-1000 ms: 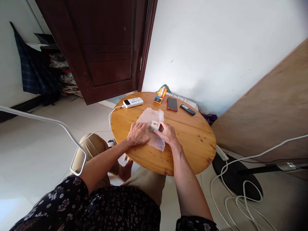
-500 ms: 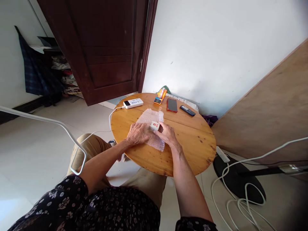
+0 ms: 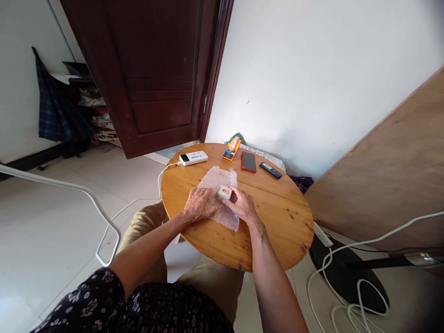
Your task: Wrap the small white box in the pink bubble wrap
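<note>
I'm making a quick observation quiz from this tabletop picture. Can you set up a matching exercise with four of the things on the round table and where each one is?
Things:
1. small white box with a red mark
2. white power bank with a cable
3. red-cased smartphone
4. clear sheet of bubble wrap

Places:
A. lying flat between the orange item and the dark remote
B. at the table's far left edge, plugged in
C. spread out under both hands
D. on the sheet, at the right hand's fingertips

Pairs: 1-D, 2-B, 3-A, 4-C
</note>
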`<state>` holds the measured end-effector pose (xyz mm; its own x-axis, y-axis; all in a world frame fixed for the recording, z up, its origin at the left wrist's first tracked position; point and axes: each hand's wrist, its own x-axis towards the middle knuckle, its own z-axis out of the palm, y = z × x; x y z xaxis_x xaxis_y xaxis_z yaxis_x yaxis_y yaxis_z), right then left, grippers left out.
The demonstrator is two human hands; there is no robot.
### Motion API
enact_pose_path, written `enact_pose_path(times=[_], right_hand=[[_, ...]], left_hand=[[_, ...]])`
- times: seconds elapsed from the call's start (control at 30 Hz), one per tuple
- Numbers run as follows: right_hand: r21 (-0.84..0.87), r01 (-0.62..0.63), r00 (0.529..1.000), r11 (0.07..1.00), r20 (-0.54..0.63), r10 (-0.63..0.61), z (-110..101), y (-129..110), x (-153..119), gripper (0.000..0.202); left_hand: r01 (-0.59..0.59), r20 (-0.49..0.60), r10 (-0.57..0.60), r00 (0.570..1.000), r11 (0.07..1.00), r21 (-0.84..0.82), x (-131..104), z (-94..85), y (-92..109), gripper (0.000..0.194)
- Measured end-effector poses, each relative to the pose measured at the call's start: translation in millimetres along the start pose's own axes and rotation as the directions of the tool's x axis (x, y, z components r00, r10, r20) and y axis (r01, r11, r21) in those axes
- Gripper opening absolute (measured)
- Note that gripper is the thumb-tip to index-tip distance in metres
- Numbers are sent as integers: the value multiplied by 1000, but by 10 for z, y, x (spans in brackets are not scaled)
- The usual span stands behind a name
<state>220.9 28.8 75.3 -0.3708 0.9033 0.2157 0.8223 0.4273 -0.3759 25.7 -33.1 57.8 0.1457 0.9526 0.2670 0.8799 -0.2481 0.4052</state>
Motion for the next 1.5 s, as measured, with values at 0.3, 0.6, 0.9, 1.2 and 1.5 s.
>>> enact_pose_path(times=[0.3,0.6,0.9,1.2,1.5], right_hand=[[50,13,1000,999,4,-13,-25,-29,-58,60],[118,3,1000,993,-6,-2,-88,-50,-105,63],[114,-10,1000,993,20,8,-7,-18,-142,58],[117,-46,999,992,-14,48,11,-48,-137,51],[25,-168,985,985,34,167,-53,12,-192,64]], left_hand=[[-21,-16,20,1000,998,-60,-37,14,-37,59],[-42,-65,38,997,998,-54,-95,96,-86,64],[-65,-48,64,997,997,-29,-124,92,-75,70],[-83,-37,83,996,996,18,-151,92,-66,77],[-107,-41,109,993,993,54,-178,69,-60,73]])
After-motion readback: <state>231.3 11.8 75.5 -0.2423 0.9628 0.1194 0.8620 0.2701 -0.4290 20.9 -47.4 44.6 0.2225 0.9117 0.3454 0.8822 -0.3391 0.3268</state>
